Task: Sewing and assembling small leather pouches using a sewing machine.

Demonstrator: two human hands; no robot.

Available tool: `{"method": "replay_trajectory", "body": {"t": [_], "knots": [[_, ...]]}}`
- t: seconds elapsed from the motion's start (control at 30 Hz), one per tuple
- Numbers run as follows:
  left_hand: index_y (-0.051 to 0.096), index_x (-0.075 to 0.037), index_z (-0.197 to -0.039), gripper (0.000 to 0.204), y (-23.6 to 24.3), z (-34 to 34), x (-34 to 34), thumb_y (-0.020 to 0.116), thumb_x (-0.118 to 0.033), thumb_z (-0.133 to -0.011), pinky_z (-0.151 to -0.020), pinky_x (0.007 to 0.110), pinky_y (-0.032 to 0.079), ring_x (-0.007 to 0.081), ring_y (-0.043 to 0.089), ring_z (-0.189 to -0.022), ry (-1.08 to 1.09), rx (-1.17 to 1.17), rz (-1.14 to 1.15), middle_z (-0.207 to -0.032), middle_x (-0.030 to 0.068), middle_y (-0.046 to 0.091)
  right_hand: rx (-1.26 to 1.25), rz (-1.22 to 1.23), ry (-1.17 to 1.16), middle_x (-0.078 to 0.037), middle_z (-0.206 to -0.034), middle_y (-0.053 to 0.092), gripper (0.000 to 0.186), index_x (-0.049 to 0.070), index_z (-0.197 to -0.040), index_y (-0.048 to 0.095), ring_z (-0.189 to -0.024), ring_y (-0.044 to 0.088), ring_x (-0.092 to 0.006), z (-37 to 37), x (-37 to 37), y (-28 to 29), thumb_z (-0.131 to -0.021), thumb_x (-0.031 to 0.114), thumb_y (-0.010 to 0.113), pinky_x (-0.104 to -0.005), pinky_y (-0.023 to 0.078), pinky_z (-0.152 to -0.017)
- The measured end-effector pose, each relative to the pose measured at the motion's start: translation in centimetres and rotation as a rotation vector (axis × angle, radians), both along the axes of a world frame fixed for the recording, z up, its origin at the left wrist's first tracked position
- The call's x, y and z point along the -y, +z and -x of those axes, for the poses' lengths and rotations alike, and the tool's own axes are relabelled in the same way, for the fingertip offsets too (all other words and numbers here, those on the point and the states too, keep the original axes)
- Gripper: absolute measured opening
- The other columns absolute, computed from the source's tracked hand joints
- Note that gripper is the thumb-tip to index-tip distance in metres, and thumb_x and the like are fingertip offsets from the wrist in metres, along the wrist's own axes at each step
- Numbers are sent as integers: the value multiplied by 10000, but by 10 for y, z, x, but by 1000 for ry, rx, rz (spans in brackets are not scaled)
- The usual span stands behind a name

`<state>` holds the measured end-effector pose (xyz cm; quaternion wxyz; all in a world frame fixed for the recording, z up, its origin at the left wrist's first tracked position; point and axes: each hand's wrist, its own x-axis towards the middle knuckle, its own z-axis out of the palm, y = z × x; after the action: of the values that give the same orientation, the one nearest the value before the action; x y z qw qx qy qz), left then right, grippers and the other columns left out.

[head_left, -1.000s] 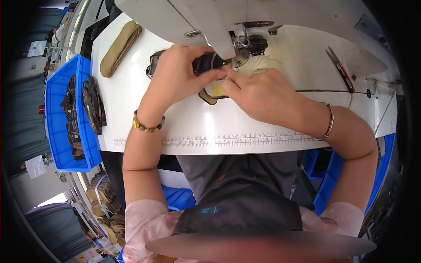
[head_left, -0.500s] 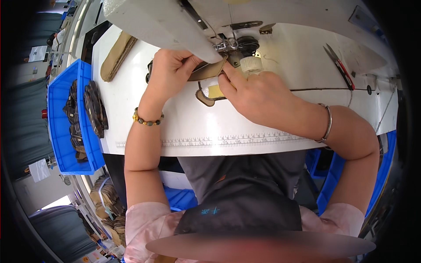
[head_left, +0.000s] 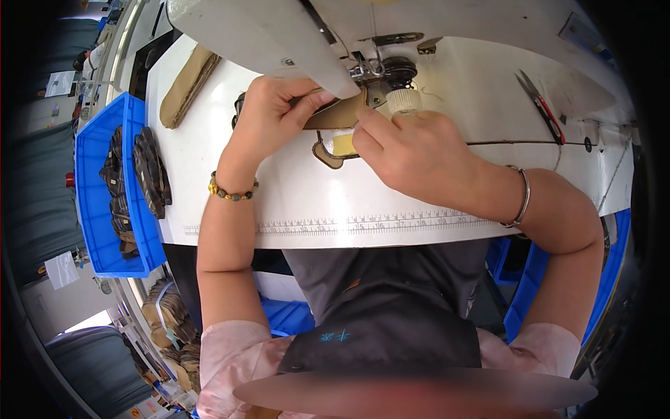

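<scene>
The big white metal sewing machine (head_left: 258, 38) is cut off by the top edge. Its front part and the left hand (head_left: 276, 112) cover some of the flat tan piece (head_left: 340, 116). The left hand also hides most of a small black thing (head_left: 239, 107), too little to tell what. Some right hand (head_left: 412, 143) fingers are tucked out of sight. A smooth grey-red blur (head_left: 419, 394) covers the bottom middle.

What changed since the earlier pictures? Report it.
The left hand has drawn leftward from the right hand, holding the flat workpiece, which now shows tan where dark material showed. The red-handled scissors and tan stack stayed put.
</scene>
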<state>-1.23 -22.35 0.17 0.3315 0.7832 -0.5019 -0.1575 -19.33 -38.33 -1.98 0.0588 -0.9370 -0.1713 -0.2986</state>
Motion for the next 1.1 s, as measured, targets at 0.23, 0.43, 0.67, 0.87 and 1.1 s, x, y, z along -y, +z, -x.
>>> {"method": "replay_trajectory", "body": {"t": [0.23, 0.43, 0.67, 0.87, 1.1], "knots": [[753, -50, -1116, 274, 8, 13, 3, 721, 5, -849, -722, 294, 538, 204, 678, -811, -124, 344, 67, -979, 84, 740, -194, -30, 15, -76, -773, 634, 140, 41, -848, 592, -532, 653, -162, -1, 1, 0, -773, 133, 665, -313, 508, -433], [802, -206, -1025, 323, 8, 14, 8, 728, -80, -736, -745, 344, 522, 229, 676, -777, -181, 554, 98, -918, 33, 729, -197, -51, 10, -86, -795, 659, 122, 35, -858, 584, -527, 659, -167, 0, 2, -1, -791, 110, 652, -310, 506, -425], [805, -202, -1016, 304, 7, 15, 10, 724, -81, -749, -732, 339, 530, 230, 680, -789, -197, 531, 99, -914, 28, 716, -172, -22, -37, -83, -798, 664, 122, 38, -844, 571, -503, 650, -168, 2, 1, 4, -782, 103, 654, -306, 497, -406], [805, -202, -1020, 314, 2, 12, 9, 723, -74, -745, -728, 337, 535, 229, 676, -785, -191, 502, 95, -924, 22, 710, -169, -19, -41, -80, -795, 658, 127, 38, -839, 568, -479, 637, -163, 1, 0, 3, -778, 106, 655, -302, 493, -401], [805, -196, -998, 302, 2, 13, 12, 728, -72, -733, -648, 337, 535, 233, 668, -744, -162, 501, 95, -848, 7, 702, -153, -24, -47, -82, -792, 650, 146, 34, -862, 566, -463, 622, -155, 1, 1, 0, -771, 104, 657, -299, 482, -394]]}}
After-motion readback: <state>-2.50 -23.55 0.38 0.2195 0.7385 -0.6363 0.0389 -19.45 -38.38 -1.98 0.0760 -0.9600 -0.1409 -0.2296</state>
